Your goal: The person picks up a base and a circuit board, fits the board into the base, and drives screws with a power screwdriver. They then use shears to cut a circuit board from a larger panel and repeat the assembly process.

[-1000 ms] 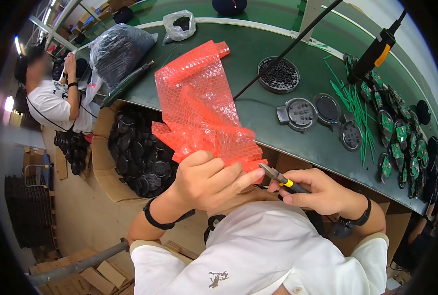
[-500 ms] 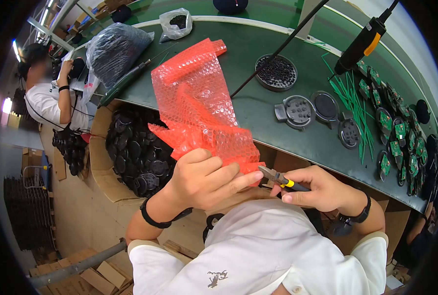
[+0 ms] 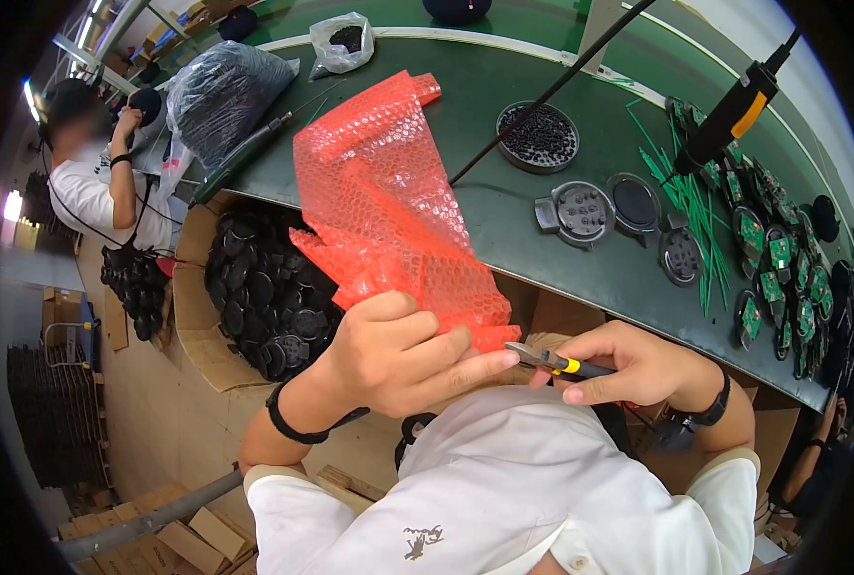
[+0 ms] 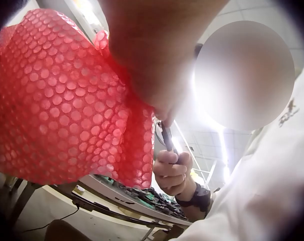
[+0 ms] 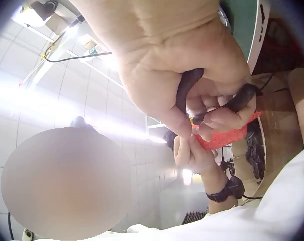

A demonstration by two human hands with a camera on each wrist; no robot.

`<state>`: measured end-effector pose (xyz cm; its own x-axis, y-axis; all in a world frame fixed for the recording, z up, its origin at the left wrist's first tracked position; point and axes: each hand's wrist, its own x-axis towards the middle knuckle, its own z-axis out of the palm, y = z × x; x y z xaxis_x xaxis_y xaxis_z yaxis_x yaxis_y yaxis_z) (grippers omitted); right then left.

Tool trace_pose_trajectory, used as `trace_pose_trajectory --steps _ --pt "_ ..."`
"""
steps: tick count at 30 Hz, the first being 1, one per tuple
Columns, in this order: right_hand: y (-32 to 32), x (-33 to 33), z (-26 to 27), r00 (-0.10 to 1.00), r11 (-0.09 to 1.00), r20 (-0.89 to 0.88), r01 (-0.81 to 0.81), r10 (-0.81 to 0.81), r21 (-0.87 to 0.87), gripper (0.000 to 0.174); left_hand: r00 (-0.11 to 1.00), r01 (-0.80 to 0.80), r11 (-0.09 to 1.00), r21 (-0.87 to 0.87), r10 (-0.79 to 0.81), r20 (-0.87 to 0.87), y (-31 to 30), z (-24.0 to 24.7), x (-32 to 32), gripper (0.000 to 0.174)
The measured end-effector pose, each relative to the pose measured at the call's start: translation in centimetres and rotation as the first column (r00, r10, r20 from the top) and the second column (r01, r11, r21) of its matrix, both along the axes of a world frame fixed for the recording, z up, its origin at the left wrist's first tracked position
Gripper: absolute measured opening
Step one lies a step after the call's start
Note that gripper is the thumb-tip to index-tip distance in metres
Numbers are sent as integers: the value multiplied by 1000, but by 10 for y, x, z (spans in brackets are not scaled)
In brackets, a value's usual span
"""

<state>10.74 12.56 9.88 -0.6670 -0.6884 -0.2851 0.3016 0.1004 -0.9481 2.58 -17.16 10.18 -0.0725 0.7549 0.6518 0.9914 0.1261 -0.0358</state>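
Note:
The left hand (image 3: 403,355) grips the lower end of a red bubble-wrap sheet (image 3: 398,220), its index finger stretched toward the cutter tips. Fingers of the right hand (image 3: 628,364) are curled round the dark handles of small cutters (image 3: 571,366) with yellow bands, whose metal jaws touch or nearly touch the left fingertip. In the left wrist view the bubble wrap (image 4: 61,100) hangs beside the left hand (image 4: 147,55). Both dark handles (image 5: 189,88) lie spread within the right hand (image 5: 177,75) in the right wrist view. Whatever lies between the cutter jaws is too small to tell.
A carton (image 3: 192,326) of black round parts stands left of the green table (image 3: 523,230). On the table are a tray of small black pieces (image 3: 538,139), round housings (image 3: 580,214), green sticks (image 3: 703,230) and circuit boards (image 3: 780,254). An electric screwdriver (image 3: 729,120) hangs above.
The cutters have turned to lie flatter, and the right hand has shifted slightly right. The left hand keeps its grip on the bubble wrap. The hanging screwdriver swung left, then back right.

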Motion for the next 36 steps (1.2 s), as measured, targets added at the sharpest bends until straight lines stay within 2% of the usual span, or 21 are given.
trace_pose_trajectory --steps 11,13,14,17,19,23,25,29,31,33,36 --pt "1 1 0 1000 1000 -11 -7 7 27 32 1000 22 1000 -2 -22 20 0 0 0 41" --pt "1 -1 5 997 989 -68 -38 48 143 29 1000 24 1000 -11 -23 18 -1 0 1 40" --pt "0 0 7 997 989 -67 -38 48 143 29 1000 -17 1000 -9 17 3 -2 1 2 41" --pt "-4 4 9 1000 988 21 8 -11 156 28 996 -86 996 5 86 -16 -2 0 4 44" --pt "-10 11 2 991 991 -17 133 -132 31 31 993 -115 993 16 115 -18 -2 -1 4 45" --pt "-17 13 -1 985 986 -50 165 -164 9 35 987 -148 988 34 150 -54 0 -3 3 47" --pt "-20 13 4 981 981 28 191 -192 37 35 984 -160 987 30 162 -68 0 -3 3 47" --pt "-23 13 7 976 975 35 214 -216 52 34 978 -188 982 13 188 -91 2 -3 3 46" --pt "-22 11 8 980 973 12 197 -200 118 33 976 -191 982 16 191 -103 3 -3 3 46" --pt "-25 12 7 974 971 6 225 -226 76 32 979 -197 980 14 197 -53 4 -2 4 46" --pt "-26 12 9 967 967 23 252 -253 43 30 975 -196 980 27 197 -97 5 -6 2 49"
